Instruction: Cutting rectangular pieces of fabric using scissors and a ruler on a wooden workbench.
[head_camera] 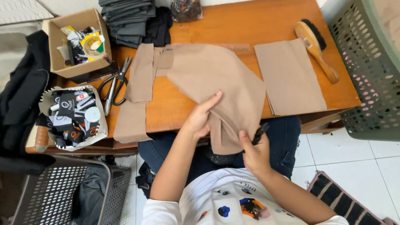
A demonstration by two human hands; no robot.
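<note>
A large piece of tan fabric (216, 79) lies across the wooden table (258, 25) and hangs over its near edge. My left hand (200, 118) pinches a fold of it at the table's edge, thumb stretched up on the cloth. Just below the hanging corner, my right hand (254, 152) grips a small dark tool (260, 132), its thumb against the fabric's lower edge. A flat tan rectangle of cloth (289, 77) lies to the right. Narrow tan strips (135, 100) lie to the left.
Large metal scissors (116, 83) lie left of the strips. A cardboard box (77, 41) with tape rolls, a bag of black labels (73, 118), folded dark cloth (129, 18) and a wooden brush (316, 48) sit around. Perforated baskets stand at the right (371, 71) and lower left (66, 191).
</note>
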